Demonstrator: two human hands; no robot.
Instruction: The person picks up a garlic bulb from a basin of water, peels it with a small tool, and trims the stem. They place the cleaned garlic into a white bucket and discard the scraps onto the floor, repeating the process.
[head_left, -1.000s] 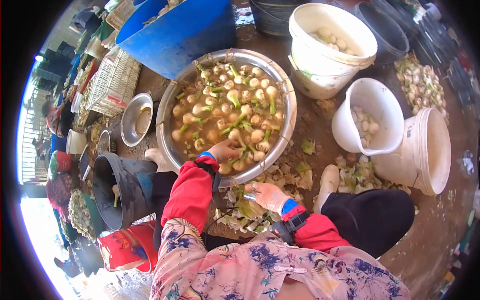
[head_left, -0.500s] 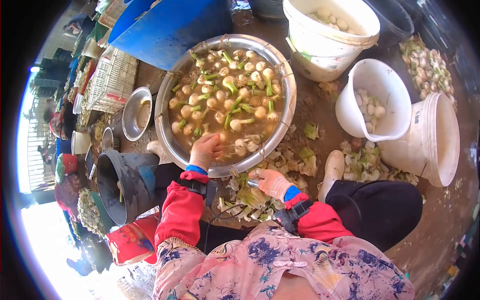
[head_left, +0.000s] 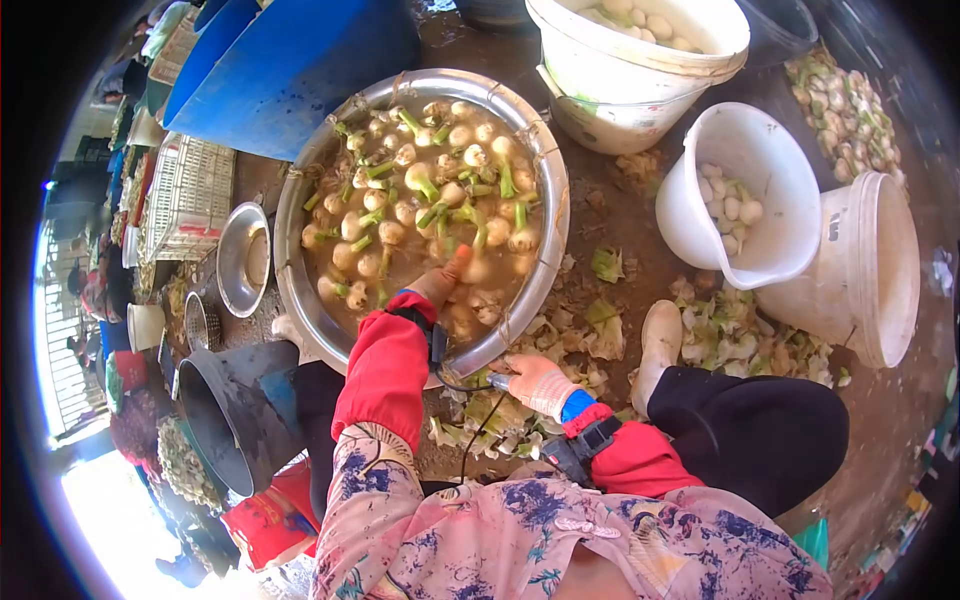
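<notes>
A wide metal basin point(head_left: 560, 195) holds murky water and many round, onion-like bulbs point(head_left: 391, 233) with cut green stems. My left hand point(head_left: 442, 280), in an orange-stained glove, reaches over the near rim into the water. Its thumb shows beside a pale bulb point(head_left: 478, 269); the other fingers are hidden in the water. My right hand point(head_left: 540, 385), gloved too, is closed just outside the basin's near right rim. A short silvery end of what looks like a small knife point(head_left: 498, 381) sticks out from its fingers.
White buckets with pale bulbs point(head_left: 640, 100) point(head_left: 740, 195) stand right of the basin, beside an overturned bucket point(head_left: 845, 270). A blue tub point(head_left: 300, 70) is at the upper left, a dark bucket point(head_left: 235, 410) by my left leg. Peeled leaves point(head_left: 590, 335) litter the ground.
My left hand has moved forward and right, deeper into the basin, and its fingers have gone under the water. The right hand stays near the rim with the small knife. The view has shifted slightly.
</notes>
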